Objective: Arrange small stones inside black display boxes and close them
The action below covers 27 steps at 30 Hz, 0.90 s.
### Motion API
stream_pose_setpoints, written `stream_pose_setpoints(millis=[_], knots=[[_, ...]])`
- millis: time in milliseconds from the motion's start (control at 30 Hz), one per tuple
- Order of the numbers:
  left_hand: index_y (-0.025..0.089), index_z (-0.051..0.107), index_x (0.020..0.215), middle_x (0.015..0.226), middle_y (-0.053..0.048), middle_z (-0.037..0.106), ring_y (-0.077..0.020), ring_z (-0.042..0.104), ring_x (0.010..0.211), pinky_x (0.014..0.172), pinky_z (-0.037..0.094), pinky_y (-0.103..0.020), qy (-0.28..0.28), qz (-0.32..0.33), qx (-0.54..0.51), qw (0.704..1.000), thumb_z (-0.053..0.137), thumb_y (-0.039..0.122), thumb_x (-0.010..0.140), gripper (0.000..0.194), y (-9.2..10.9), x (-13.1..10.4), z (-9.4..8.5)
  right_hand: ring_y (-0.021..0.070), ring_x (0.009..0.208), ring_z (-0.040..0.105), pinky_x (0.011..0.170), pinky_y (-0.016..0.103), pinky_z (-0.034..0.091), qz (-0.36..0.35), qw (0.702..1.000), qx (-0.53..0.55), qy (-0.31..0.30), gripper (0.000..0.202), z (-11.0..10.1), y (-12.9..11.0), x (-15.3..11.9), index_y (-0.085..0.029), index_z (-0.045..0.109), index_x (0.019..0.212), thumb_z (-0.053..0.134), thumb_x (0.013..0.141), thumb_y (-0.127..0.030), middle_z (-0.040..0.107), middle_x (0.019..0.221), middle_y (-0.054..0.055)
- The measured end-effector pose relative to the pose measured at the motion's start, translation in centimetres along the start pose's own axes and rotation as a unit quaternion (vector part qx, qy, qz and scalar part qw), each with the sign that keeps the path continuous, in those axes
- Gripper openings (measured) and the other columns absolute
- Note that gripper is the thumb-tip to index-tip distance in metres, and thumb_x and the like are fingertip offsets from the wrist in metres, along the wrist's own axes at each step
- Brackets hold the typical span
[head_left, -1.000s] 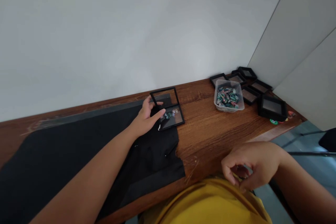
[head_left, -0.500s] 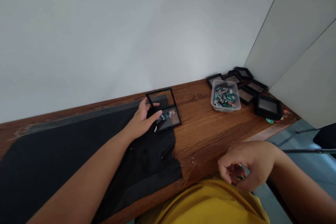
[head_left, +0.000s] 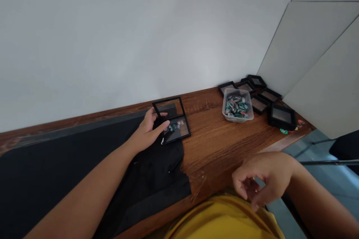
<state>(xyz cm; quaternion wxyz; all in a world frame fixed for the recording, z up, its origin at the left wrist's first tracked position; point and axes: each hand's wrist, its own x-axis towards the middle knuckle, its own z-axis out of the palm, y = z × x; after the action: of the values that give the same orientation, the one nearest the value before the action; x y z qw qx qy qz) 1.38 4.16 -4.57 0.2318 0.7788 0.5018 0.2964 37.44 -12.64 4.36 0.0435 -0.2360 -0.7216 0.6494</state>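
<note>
To the left of the plastic tub, and a little nearer to you than it is, your black frame stands open on the bench, partly over the black mat. Your left hand is at the frame's side farthest from the tub, thumb parted from the fingers; the fingers reach behind the raised lid and the thumb lies by the lower half. Whether they pinch any part, you cannot tell from this view. Your right hand hangs on your side of the tub, fingers curled and thumb near them; whether anything small is inside that curl does not show.

To do this well, I would steady the lid by its dark rim, with light, even support, and spare the clear panes, which may smudge or flex. Let your thumb rest clear of the little pieces, since a nudge could scatter them, and bring the right hand in from the tub's side so that your sleeve-free forearms never cross.

As for looks, the frame has thin black borders around see-through panes; bench and fingers show through. The pieces on the lower half are shiny, some green, some pale or pinkish, too small to make out further.
</note>
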Motion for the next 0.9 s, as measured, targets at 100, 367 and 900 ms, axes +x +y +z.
stream_pose_setpoints(millis=[100,367,900], knots=[[0.021,0.022,0.154,0.136,-0.014,0.066,-0.0305,0.07,0.113,0.112,0.047,-0.058,-0.002,-0.005,-0.057,0.998,0.053,0.059,0.091,0.08,0.0,0.0,0.0,0.0068,0.06,0.045,0.055,0.019,0.034,-0.004,0.995,-0.085,0.054,0.042,-0.6,-1.2,-1.2,-0.018,0.055,0.08,0.075,0.09,-0.053,0.053,0.07,-0.004],[0.02,0.027,0.153,0.138,-0.016,0.065,-0.0347,0.063,0.129,0.115,0.045,-0.059,0.001,-0.023,-0.088,0.996,0.056,0.064,0.088,0.084,0.2,0.1,0.2,0.0097,0.065,0.055,0.06,0.021,0.041,0.038,0.985,-0.133,0.105,0.027,-1.6,-3.2,-5.2,-0.016,0.059,0.086,0.066,0.096,-0.041,0.062,0.075,0.001],[0.022,0.027,0.152,0.138,-0.015,0.067,-0.0348,0.063,0.131,0.119,0.042,-0.061,0.005,-0.018,-0.072,0.997,0.055,0.063,0.088,0.081,0.5,0.1,0.1,0.0062,0.058,0.05,0.055,0.018,0.041,0.016,0.998,-0.033,0.055,0.053,-1.2,-0.9,-3.1,-0.017,0.058,0.077,0.082,0.078,-0.064,0.056,0.069,-0.004]])
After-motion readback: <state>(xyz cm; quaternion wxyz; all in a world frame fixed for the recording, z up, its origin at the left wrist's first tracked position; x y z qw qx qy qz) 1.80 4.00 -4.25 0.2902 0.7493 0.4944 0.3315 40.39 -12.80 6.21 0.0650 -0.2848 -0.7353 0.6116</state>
